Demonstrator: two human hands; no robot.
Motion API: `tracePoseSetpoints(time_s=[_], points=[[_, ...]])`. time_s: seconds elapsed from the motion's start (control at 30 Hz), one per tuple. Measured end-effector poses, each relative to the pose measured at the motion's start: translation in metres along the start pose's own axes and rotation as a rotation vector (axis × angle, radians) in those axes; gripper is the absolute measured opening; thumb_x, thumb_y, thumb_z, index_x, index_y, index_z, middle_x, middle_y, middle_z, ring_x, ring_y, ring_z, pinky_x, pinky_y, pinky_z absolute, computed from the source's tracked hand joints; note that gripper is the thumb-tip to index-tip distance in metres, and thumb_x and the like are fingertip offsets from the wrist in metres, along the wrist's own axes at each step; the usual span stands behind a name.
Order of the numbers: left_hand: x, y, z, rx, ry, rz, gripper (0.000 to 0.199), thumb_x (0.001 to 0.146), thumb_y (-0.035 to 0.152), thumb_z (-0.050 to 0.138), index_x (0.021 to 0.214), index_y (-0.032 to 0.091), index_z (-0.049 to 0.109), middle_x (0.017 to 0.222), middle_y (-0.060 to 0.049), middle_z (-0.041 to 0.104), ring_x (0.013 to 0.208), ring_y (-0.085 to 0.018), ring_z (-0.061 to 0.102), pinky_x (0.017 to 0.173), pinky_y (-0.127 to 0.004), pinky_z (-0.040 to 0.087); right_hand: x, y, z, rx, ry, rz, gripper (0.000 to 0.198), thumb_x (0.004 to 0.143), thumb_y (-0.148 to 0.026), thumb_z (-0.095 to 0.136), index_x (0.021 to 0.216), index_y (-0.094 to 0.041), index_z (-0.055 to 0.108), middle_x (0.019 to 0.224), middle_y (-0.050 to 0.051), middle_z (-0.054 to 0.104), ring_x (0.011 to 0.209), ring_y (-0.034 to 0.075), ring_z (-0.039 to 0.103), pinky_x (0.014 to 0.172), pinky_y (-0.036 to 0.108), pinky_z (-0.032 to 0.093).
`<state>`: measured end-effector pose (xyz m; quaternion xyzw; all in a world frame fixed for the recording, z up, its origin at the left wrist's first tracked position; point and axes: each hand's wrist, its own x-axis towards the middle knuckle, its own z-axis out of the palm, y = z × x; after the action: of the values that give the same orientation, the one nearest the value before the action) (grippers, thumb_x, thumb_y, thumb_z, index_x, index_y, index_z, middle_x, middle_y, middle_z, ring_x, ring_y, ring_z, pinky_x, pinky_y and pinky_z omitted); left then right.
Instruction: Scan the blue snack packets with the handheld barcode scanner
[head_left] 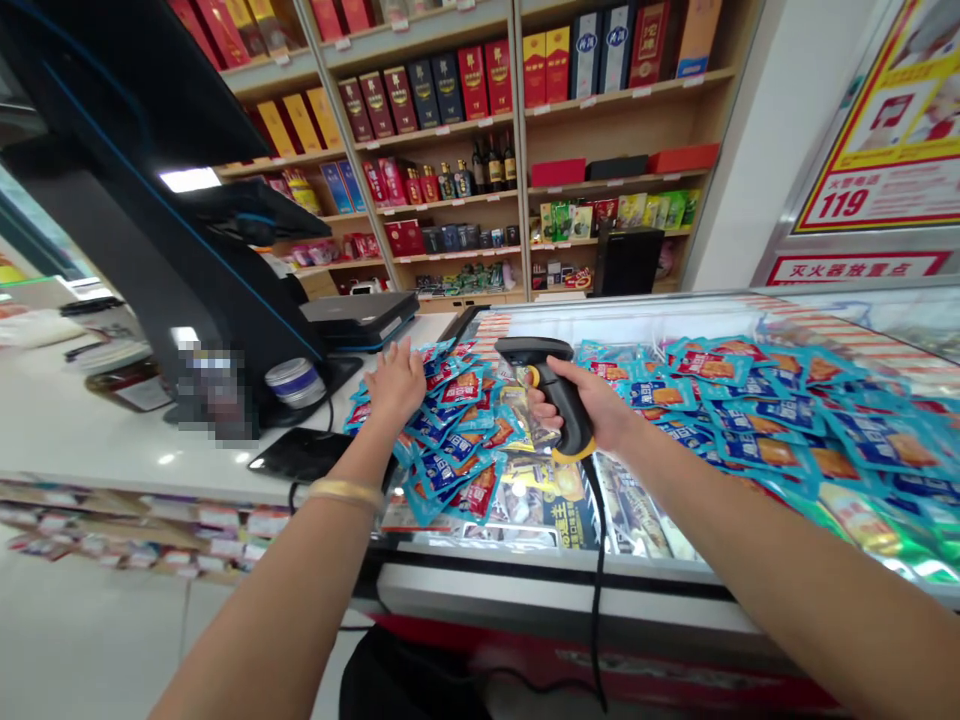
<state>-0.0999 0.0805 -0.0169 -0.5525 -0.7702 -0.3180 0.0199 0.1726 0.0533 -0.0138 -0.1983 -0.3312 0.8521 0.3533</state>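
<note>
your right hand is clenched around the barcode scanner, its head aimed left and far. the snack packets lie just left of it, under your left hand, whose fingers rest spread and flat on the heap.

A glass-topped chest freezer with a silver rim carries a wide spread of blue-edged foil snack packets with red and orange panels, heaped thickest at its nine o'clock side and thinning toward three o'clock, where a few green and yellow packets lie at the near edge. Beside it at nine o'clock, a white glossy counter bears the black stand of a point-of-sale terminal, with a small white round tub on the stand's foot and a flat black pad at six o'clock from it.
</note>
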Motion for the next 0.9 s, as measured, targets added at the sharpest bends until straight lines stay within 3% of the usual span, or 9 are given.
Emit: tracePoseSetpoints(time_s=[0.13,0.23,0.37,0.53,0.7,0.9], points=[[-0.002,0.026,0.001,-0.103,0.118,0.093,0.054,0.096,0.036,0.036,0.145,0.020,0.046,0.157,-0.013,0.037,0.148,-0.037,0.024,0.118,-0.064,0.015,-0.024,-0.024,-0.017,-0.015,0.018,-0.089,0.021,0.095,-0.035,0.046,0.091,-0.017,0.056,0.066,0.001,0.051,0.048,0.009,0.043,0.039,0.017,0.041],[-0.014,0.064,0.014,-0.226,0.141,0.270,0.051,0.094,0.034,0.042,0.142,0.021,0.049,0.155,-0.012,0.042,0.147,-0.032,0.029,0.120,-0.057,0.018,-0.051,-0.046,-0.037,-0.031,0.095,-0.155,0.021,0.093,-0.035,0.049,0.089,-0.016,0.056,0.067,0.002,0.050,0.048,0.009,0.043,0.039,0.017,0.041],[-0.047,0.132,0.047,-0.400,-0.068,0.526,0.051,0.090,0.033,0.052,0.139,0.017,0.051,0.148,-0.014,0.050,0.141,-0.026,0.041,0.120,-0.043,0.026,-0.091,-0.072,-0.068,-0.025,0.234,-0.256,0.023,0.095,-0.035,0.045,0.089,-0.016,0.058,0.068,0.002,0.049,0.047,0.009,0.041,0.035,0.018,0.040],[-0.095,0.199,0.095,-0.370,-0.444,0.669,0.065,0.084,0.036,0.063,0.144,0.019,0.045,0.152,-0.014,0.045,0.141,-0.028,0.041,0.118,-0.043,0.030,-0.124,-0.085,-0.094,0.020,0.332,-0.309,0.024,0.096,-0.034,0.043,0.089,-0.017,0.058,0.067,0.002,0.048,0.046,0.009,0.040,0.035,0.017,0.041],[-0.114,0.215,0.122,-0.231,-0.608,0.696,0.069,0.084,0.036,0.062,0.146,0.018,0.041,0.149,-0.016,0.048,0.143,-0.033,0.037,0.117,-0.050,0.029,-0.126,-0.082,-0.101,0.052,0.305,-0.327,0.025,0.096,-0.036,0.044,0.090,-0.016,0.057,0.066,0.001,0.048,0.046,0.008,0.040,0.035,0.016,0.040],[-0.113,0.203,0.123,-0.244,-0.580,0.759,0.050,0.086,0.027,0.055,0.134,0.017,0.056,0.138,-0.014,0.059,0.130,-0.028,0.053,0.111,-0.041,0.039,-0.122,-0.080,-0.101,0.047,0.252,-0.328,0.025,0.095,-0.037,0.047,0.090,-0.015,0.057,0.068,0.002,0.050,0.047,0.008,0.043,0.036,0.015,0.041]])
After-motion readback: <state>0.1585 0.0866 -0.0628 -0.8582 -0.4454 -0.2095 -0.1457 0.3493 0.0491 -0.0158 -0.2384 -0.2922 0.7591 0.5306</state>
